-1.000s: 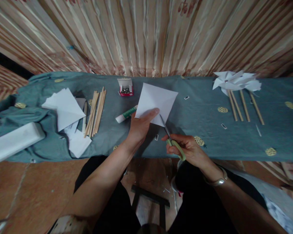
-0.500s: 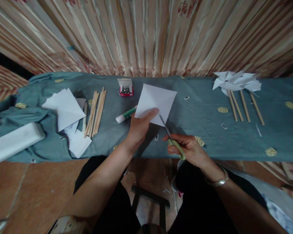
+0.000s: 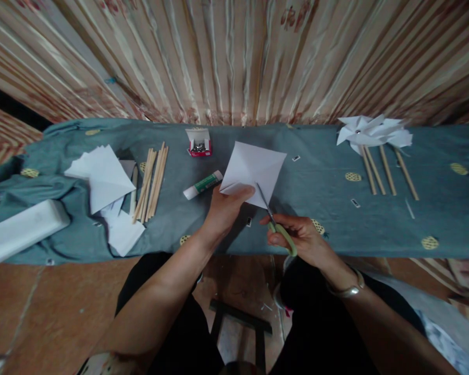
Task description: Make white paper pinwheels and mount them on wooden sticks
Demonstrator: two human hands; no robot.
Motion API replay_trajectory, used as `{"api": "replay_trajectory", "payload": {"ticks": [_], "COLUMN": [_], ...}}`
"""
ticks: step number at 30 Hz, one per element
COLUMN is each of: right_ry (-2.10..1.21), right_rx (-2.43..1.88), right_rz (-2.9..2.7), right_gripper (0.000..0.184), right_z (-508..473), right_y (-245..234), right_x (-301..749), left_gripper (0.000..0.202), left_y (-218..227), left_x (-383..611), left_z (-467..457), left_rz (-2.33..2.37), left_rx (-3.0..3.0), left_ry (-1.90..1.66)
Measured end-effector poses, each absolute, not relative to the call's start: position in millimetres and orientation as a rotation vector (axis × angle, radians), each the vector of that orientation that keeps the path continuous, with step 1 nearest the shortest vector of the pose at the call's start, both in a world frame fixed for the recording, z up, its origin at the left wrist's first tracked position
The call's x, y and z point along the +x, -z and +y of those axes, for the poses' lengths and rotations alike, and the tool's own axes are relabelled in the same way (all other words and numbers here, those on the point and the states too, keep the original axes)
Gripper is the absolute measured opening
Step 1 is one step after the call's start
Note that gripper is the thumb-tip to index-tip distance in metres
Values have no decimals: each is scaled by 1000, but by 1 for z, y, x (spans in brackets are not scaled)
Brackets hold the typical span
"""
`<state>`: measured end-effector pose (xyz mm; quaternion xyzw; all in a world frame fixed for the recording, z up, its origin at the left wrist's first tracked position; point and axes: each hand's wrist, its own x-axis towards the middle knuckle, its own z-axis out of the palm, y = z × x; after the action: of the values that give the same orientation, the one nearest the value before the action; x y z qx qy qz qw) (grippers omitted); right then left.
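A square of white paper [image 3: 256, 164] with diagonal creases is pinched at its lower left side by my left hand [image 3: 229, 208], thumb on top. My right hand [image 3: 300, 237] grips green-handled scissors [image 3: 275, 224] whose blades point up and left over the paper's lower right part. The blades look closed or nearly so; whether they are in a cut I cannot tell. Just left of the paper lies a glue stick [image 3: 203, 185], green and white. Behind that stands an opened small red and white box [image 3: 199, 143] of shiny metal pins or tacks.
Left on the cloth-covered table [image 3: 316, 192] lie several wooden sticks [image 3: 156, 182], a stack of white paper sheets [image 3: 107, 179] and a long white case [image 3: 27, 229]. White paper pinwheels [image 3: 371, 133] on sticks rest at the right. A patterned curtain [image 3: 234, 57] hangs behind.
The paper and my left hand have moved slightly down and to the right, bringing the paper closer to the scissors. My right hand stays almost still. The whole view has shifted a little.
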<state>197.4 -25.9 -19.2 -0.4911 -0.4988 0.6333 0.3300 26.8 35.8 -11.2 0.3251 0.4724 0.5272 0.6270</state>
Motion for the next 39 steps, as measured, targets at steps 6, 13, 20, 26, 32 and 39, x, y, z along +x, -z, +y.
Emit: {"api": "replay_trajectory", "payload": {"ticks": [6,13,20,26,32,39], "right_ry": [-1686,-1636,-1650,-1650,-1717,-1713], "right_rx": [-1312,-1310,-1324,-1330,-1315,-1322], "right_rz": [-1278,-1309,-1279,-1260,-1186,-1178], "right_gripper": [50,49,48,43,45,41], "right_z": [-25,-26,-25,-25,-24,-24], "right_y": [17,20,17,19,18,21], "right_x": [197,197,196,197,196,196], "left_gripper": [17,19,21,18,17,20], "left_y": [12,13,15,14,11,14], "left_x": [26,26,26,25,25,25], "left_z": [36,35,36,35,34,35], "left_rz": [1066,1081,1067,1073,1094,1052], "left_rx": [736,766,734,745,735,717], "left_ry": [-1220,-1195,-1206,-1188,-1168,-1195]}}
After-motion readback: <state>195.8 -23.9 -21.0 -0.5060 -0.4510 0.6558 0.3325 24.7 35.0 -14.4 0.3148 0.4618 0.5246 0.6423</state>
